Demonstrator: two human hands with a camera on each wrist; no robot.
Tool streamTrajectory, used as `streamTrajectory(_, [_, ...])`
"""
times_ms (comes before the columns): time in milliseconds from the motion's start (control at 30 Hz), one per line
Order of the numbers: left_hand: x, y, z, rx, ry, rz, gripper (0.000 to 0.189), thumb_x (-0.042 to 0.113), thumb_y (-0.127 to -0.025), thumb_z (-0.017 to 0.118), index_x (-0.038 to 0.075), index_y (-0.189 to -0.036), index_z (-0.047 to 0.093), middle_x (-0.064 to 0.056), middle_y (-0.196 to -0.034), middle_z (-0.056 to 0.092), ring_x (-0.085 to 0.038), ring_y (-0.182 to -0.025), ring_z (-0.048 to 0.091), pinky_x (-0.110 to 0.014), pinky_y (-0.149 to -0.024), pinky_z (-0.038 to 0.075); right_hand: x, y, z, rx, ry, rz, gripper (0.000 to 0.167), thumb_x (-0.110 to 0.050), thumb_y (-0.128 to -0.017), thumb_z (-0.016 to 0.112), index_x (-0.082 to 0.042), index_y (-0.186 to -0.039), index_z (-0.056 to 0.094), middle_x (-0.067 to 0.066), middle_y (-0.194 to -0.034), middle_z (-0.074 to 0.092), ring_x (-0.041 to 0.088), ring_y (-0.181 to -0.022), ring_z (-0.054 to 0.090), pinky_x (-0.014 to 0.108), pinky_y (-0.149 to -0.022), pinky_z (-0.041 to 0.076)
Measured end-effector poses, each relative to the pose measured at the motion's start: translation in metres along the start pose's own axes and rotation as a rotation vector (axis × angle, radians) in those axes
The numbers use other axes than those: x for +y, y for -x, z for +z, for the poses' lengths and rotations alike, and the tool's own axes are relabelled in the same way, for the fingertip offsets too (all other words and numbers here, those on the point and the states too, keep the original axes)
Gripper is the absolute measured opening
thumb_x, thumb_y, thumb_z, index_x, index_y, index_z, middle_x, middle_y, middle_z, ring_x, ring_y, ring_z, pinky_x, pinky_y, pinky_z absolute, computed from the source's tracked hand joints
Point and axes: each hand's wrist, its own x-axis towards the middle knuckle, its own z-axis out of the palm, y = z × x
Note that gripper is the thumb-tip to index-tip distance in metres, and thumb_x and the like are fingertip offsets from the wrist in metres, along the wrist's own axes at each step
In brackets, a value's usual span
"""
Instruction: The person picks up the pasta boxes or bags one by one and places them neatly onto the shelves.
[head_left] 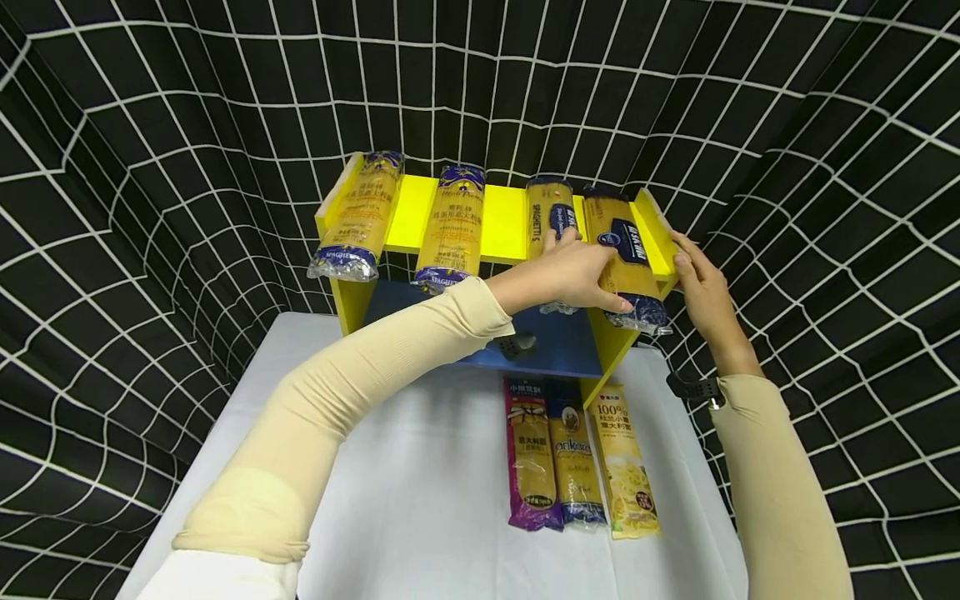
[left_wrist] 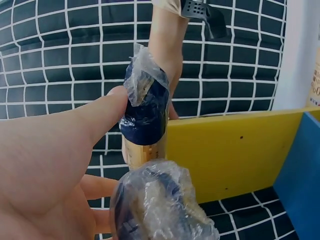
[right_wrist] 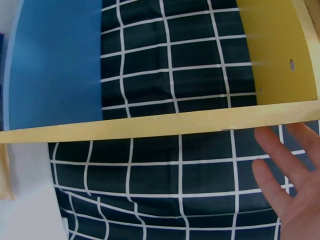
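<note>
My left hand point(head_left: 572, 273) reaches over two spaghetti packs at the right end of the yellow top shelf point(head_left: 504, 225). Its fingers lie on the inner spaghetti pack point(head_left: 542, 217), while the thumb touches the lower part of the rightmost spaghetti pack point(head_left: 624, 279). In the left wrist view, the thumb rests against that pack's dark blue wrapper end point(left_wrist: 145, 112); the other fingers pass partly hidden behind the nearer pack point(left_wrist: 162, 205). My right hand point(head_left: 705, 292) touches the outside of the rack's right side panel point(head_left: 657, 229), its fingers extended along the edge.
Two more spaghetti packs stand on the shelf's left half, one at the left end point(head_left: 360, 212) and another beside it point(head_left: 452, 221). A blue lower board point(head_left: 480, 354) spans the rack. Three pasta packs point(head_left: 573, 467) lie on the white table point(head_left: 405, 500). Gridded black cloth surrounds everything.
</note>
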Motion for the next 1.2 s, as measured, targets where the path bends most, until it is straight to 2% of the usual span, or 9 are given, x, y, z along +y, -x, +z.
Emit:
streamTrajectory(200, [0.000, -0.004, 0.004, -0.004, 0.007, 0.011, 0.063, 0.068, -0.085, 0.061, 0.027, -0.132, 0.054, 0.010, -0.105, 0.063, -0.019, -0.117, 0.037, -0.053, -0.118, 0.013, 0.001, 0.001, 0.001, 0.009, 0.000, -0.007, 0.048, -0.037, -0.108, 0.034, -0.027, -0.155, 0.035, 0.022, -0.140, 0.048, -0.008, -0.097, 0.050, 0.004, -0.082, 0.042])
streamTrajectory(467, [0.003, -0.009, 0.005, -0.006, 0.043, 0.001, 0.070, 0.064, -0.087, 0.062, 0.027, -0.144, 0.048, 0.010, -0.111, 0.063, -0.017, -0.119, 0.039, -0.054, -0.121, 0.006, 0.002, -0.001, 0.000, 0.007, 0.027, 0.016, 0.048, -0.040, -0.108, 0.033, -0.031, -0.155, 0.033, 0.020, -0.144, 0.047, -0.007, -0.100, 0.049, 0.010, -0.088, 0.044])
streamTrajectory(567, [0.005, -0.012, 0.006, 0.001, 0.043, -0.010, 0.070, 0.064, -0.087, 0.062, 0.027, -0.144, 0.048, 0.011, -0.112, 0.063, -0.017, -0.118, 0.040, -0.053, -0.121, 0.007, 0.001, -0.001, 0.000, -0.004, 0.032, 0.034, 0.048, -0.042, -0.108, 0.032, -0.034, -0.155, 0.031, 0.019, -0.146, 0.046, -0.006, -0.102, 0.048, 0.024, -0.099, 0.049])
streamTrajectory(633, [0.007, -0.015, 0.006, 0.004, 0.037, -0.016, 0.068, 0.064, -0.087, 0.063, 0.028, -0.142, 0.050, 0.011, -0.111, 0.064, -0.017, -0.118, 0.042, -0.051, -0.121, 0.008, 0.001, 0.000, 0.000, -0.007, 0.037, 0.041, 0.049, -0.043, -0.107, 0.032, -0.035, -0.155, 0.031, 0.018, -0.147, 0.046, -0.006, -0.102, 0.049, 0.031, -0.102, 0.049])
streamTrajectory(700, [0.009, -0.018, 0.007, 0.006, 0.033, -0.022, 0.065, 0.065, -0.086, 0.062, 0.029, -0.139, 0.052, 0.011, -0.110, 0.064, -0.016, -0.117, 0.044, -0.050, -0.121, 0.009, 0.001, 0.000, 0.000, -0.008, 0.032, 0.041, 0.048, -0.043, -0.107, 0.032, -0.035, -0.155, 0.031, 0.018, -0.148, 0.045, -0.006, -0.102, 0.049, 0.029, -0.101, 0.050])
streamTrajectory(767, [0.011, -0.023, 0.008, 0.010, 0.028, -0.027, 0.062, 0.066, -0.086, 0.062, 0.029, -0.136, 0.054, 0.011, -0.108, 0.064, -0.015, -0.114, 0.047, -0.049, -0.121, 0.010, 0.003, -0.001, 0.000, -0.009, 0.025, 0.038, 0.049, -0.043, -0.107, 0.032, -0.034, -0.155, 0.031, 0.019, -0.149, 0.044, -0.006, -0.101, 0.049, 0.017, -0.094, 0.048])
streamTrajectory(867, [0.013, -0.028, 0.009, 0.013, 0.029, -0.041, 0.059, 0.067, -0.086, 0.062, 0.030, -0.132, 0.056, 0.011, -0.106, 0.064, -0.014, -0.110, 0.050, -0.049, -0.121, 0.010, 0.009, -0.005, 0.001, -0.016, 0.007, 0.031, 0.049, -0.044, -0.108, 0.029, -0.034, -0.155, 0.031, 0.019, -0.149, 0.044, -0.006, -0.099, 0.049, 0.008, -0.084, 0.042])
streamTrajectory(1033, [0.017, -0.036, 0.010, -0.001, 0.037, -0.061, 0.059, 0.067, -0.086, 0.062, 0.031, -0.132, 0.056, 0.012, -0.108, 0.065, -0.013, -0.110, 0.052, -0.050, -0.121, 0.010, 0.027, -0.012, 0.000, -0.044, 0.036, 0.025, 0.049, -0.046, -0.108, 0.016, -0.038, -0.156, 0.028, 0.018, -0.141, 0.049, -0.006, -0.099, 0.050, 0.008, -0.083, 0.041])
streamTrajectory(1200, [0.023, -0.040, 0.008, -0.011, 0.032, -0.078, 0.059, 0.067, -0.087, 0.060, 0.031, -0.134, 0.055, 0.012, -0.115, 0.066, -0.012, -0.115, 0.053, -0.050, -0.122, 0.009, 0.038, -0.015, -0.003, -0.083, -0.001, 0.046, 0.049, -0.050, -0.107, 0.013, -0.044, -0.155, 0.024, 0.019, -0.141, 0.049, -0.007, -0.100, 0.052, 0.006, -0.079, 0.044])
